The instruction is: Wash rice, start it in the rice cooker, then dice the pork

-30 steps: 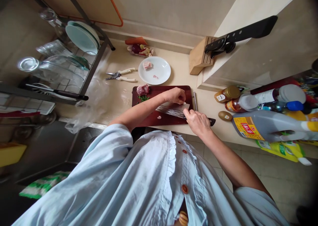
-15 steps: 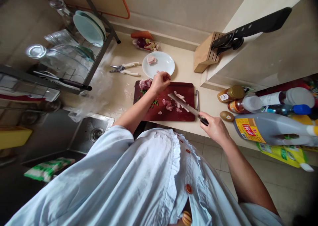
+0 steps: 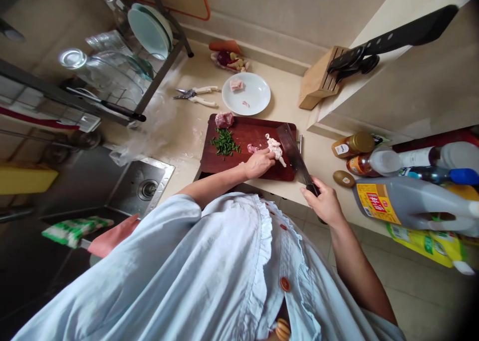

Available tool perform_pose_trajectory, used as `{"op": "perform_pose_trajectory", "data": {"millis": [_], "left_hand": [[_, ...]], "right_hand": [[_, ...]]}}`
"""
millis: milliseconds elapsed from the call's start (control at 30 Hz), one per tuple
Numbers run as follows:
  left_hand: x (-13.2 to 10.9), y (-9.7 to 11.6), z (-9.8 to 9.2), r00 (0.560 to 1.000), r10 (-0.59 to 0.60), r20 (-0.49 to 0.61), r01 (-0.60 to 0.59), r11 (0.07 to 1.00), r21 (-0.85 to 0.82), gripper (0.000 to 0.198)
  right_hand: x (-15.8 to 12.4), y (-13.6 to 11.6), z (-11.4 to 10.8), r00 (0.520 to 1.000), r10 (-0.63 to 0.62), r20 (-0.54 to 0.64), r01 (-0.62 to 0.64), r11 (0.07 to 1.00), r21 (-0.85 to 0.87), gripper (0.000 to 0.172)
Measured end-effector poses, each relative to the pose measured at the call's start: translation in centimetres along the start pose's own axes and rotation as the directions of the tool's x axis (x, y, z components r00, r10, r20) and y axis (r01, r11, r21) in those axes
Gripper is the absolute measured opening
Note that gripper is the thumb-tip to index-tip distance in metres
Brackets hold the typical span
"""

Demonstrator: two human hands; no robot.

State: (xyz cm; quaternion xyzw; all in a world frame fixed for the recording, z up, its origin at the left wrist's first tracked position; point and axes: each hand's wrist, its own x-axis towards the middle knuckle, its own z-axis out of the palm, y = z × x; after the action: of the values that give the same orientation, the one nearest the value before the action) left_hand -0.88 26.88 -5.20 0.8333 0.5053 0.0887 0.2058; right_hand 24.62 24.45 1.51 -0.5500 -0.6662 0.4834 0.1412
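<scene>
My right hand (image 3: 324, 198) is closed around the black handle of a kitchen knife (image 3: 294, 151). Its broad blade is tilted over the right end of the dark red cutting board (image 3: 247, 167). On the board, my left hand (image 3: 260, 163) has its fingers curled together at the edge of a small pile of pale, fatty meat pieces (image 3: 275, 145); the fingertips are partly hidden. Just beyond that hand lie some pinker meat bits (image 3: 253, 148). Chopped green pieces (image 3: 224, 143) are heaped on the board's left half, with a chunk of raw meat (image 3: 224, 120) at the far left corner.
Behind the board is a white plate (image 3: 258, 94) with a pale meat block and a small scrap. Scissors (image 3: 196, 96) lie left of it. A knife block (image 3: 320, 79) stands at the back right, bottles (image 3: 377, 198) at the right, a sink (image 3: 147, 186) at the left.
My left hand has moved from by the plate down to the pale meat on the board, uncovering the chopped greens. A scrap now shows on the plate. The knife has shifted rightward, off the meat.
</scene>
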Motion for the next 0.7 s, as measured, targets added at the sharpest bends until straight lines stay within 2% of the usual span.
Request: {"op": "perform_pose_trajectory", "data": {"millis": [67,133,267,400,500,600,700], "left_hand": [[-0.8,-0.5,-0.9,0.999,-0.046,-0.002,0.046,0.998,0.048,0.03],[-1.4,-0.6,-1.7,0.989,-0.133,-0.067,0.138,0.988,0.07,0.027],[-1.0,-0.1,-2.0,0.926,-0.311,-0.215,0.319,0.948,0.003,0.022],[0.1,0.3,-0.6,0.914,-0.348,-0.208,0.353,0.935,-0.014,0.021],[-0.3,0.5,0.0,0.916,-0.351,-0.193,0.355,0.935,-0.015,0.021],[-1.4,0.4,-0.5,0.914,-0.364,-0.179,0.365,0.931,-0.028,0.023],[-2.7,-0.6,-1.6,0.88,-0.42,-0.224,0.418,0.907,-0.058,0.02]], "right_hand": [[-0.8,0.3,0.0,0.997,0.064,0.041,-0.067,0.995,0.069,0.046],[-1.5,0.7,0.0,0.987,0.127,0.096,-0.141,0.978,0.156,0.042],[-2.6,1.8,0.2,0.963,0.187,0.193,-0.234,0.938,0.255,0.033],[-2.9,2.7,0.2,0.949,0.2,0.243,-0.261,0.933,0.249,0.03],[-3.1,3.0,0.1,0.949,0.192,0.249,-0.255,0.933,0.254,0.029],[-3.2,3.2,0.2,0.943,0.196,0.27,-0.267,0.929,0.256,0.027],[-3.1,3.5,0.5,0.925,0.218,0.313,-0.305,0.915,0.264,0.026]]}}
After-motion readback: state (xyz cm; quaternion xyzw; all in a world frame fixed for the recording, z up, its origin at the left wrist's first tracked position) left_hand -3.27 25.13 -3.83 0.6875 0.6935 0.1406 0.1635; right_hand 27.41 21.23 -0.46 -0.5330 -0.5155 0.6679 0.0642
